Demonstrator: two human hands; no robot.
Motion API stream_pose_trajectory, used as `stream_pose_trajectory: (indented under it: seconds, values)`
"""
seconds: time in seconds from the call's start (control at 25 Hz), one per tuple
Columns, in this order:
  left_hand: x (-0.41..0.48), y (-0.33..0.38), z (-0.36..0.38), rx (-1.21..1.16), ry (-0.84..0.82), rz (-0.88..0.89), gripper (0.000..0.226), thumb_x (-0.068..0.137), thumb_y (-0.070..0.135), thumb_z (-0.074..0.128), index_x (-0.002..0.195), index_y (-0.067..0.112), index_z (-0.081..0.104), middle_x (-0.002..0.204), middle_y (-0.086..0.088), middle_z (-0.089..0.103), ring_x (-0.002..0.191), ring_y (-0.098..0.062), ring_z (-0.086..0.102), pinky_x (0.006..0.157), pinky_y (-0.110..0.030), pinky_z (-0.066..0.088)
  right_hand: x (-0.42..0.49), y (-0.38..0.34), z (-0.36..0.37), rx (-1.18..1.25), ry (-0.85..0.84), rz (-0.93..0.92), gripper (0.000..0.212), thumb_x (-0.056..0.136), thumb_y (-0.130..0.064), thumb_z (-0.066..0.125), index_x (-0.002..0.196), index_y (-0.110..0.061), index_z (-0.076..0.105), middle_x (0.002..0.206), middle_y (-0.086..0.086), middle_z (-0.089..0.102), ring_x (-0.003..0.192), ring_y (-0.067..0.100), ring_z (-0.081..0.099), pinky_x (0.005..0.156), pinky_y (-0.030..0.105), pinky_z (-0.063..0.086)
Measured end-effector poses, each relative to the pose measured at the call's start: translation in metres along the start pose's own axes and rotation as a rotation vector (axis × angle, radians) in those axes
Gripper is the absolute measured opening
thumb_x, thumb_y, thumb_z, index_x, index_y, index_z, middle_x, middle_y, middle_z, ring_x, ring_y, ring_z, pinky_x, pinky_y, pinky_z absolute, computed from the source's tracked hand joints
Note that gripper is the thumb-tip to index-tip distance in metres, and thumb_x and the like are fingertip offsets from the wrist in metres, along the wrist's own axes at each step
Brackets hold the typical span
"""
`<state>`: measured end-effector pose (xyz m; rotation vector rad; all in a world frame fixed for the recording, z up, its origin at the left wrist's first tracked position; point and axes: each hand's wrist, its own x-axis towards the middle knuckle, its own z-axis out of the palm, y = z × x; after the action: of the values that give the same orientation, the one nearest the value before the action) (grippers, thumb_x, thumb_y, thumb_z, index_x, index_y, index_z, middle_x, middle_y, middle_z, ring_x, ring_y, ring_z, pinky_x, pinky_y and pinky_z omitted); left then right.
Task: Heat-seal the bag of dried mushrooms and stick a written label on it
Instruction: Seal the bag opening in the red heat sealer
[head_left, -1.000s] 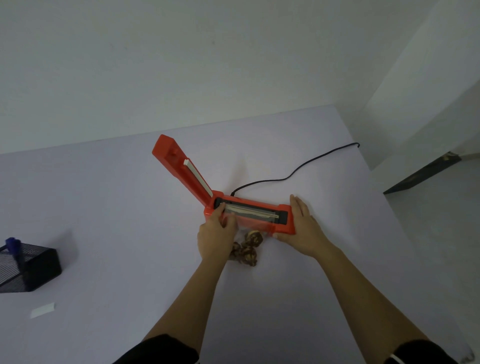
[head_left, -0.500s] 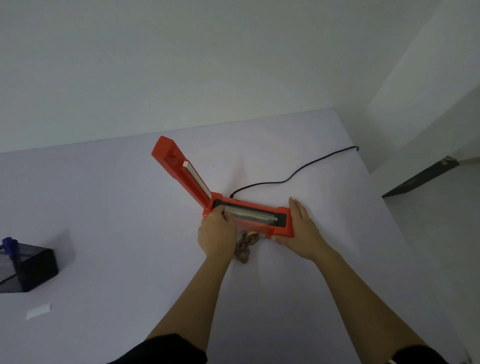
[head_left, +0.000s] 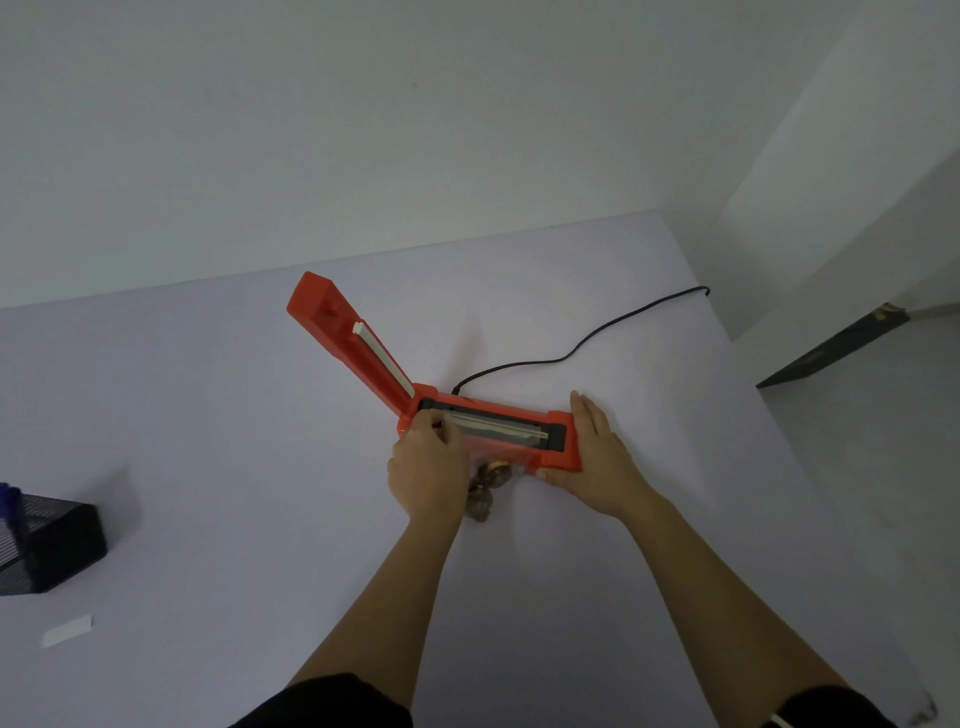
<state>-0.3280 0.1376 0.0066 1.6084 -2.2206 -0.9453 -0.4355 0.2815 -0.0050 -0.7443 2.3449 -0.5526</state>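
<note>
Mushrooms (head_left: 487, 482) in clear bag (head_left: 500, 451)

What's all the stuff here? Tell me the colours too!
heat sealer: 1, orange-red, table's middle, lid raised
bag of dried mushrooms: 1, clear with brown mushrooms, mouth on sealer's bar
cord: 1, black, behind sealer
pen holder: 1, black mesh, left edge
pen: 1, blue, in the holder
label: 1, white, front left
table: 1, pale, under everything
left hand: 1, pinches the bag's left corner
right hand: 1, flat against sealer's right end
</note>
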Motion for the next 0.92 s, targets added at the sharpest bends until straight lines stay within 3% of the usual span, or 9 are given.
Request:
stream_pose_trajectory:
  seconds: [0.2,0.36,0.68,0.92]
  values:
    - [0.003,-0.001,0.004,0.072,-0.012,0.017,0.021,0.096,0.025,0.046,0.103,0.014,0.062,0.093,-0.006,0.067,0.069,-0.018,0.057,0.066,-0.028,0.049,0.000,0.000,0.000,-0.001,0.000,0.007,0.109,0.076,-0.048,0.069,0.148,-0.014,-0.006,0.158,0.006,-0.002,0.143,0.027,0.014,0.116,0.049,0.019]
    - [-0.002,-0.003,0.006,0.164,-0.015,0.154,0.019,0.097,0.021,0.044,0.098,0.011,0.060,0.091,-0.008,0.067,0.070,-0.025,0.063,0.066,-0.034,0.055,0.001,0.000,0.000,-0.018,0.000,0.013,0.110,0.075,-0.049,0.069,0.148,-0.016,-0.006,0.158,0.005,-0.002,0.144,0.026,0.014,0.117,0.049,0.019]
    - [-0.002,-0.006,0.006,0.377,-0.113,0.292,0.027,0.095,0.018,0.048,0.120,0.008,0.049,0.119,-0.009,0.060,0.090,-0.027,0.065,0.073,-0.033,0.052,0.001,0.001,-0.001,-0.060,0.011,0.005,0.108,0.077,-0.050,0.067,0.148,-0.016,-0.007,0.158,0.005,-0.001,0.143,0.027,0.017,0.116,0.048,0.020]
    - [-0.012,-0.014,0.006,0.049,-0.056,0.161,0.023,0.098,0.030,0.037,0.106,0.011,0.046,0.098,-0.010,0.065,0.072,-0.027,0.063,0.064,-0.035,0.052,-0.004,0.007,0.002,-0.036,0.007,0.013,0.107,0.077,-0.048,0.068,0.148,-0.016,-0.006,0.158,0.004,-0.001,0.143,0.026,0.018,0.116,0.048,0.021]
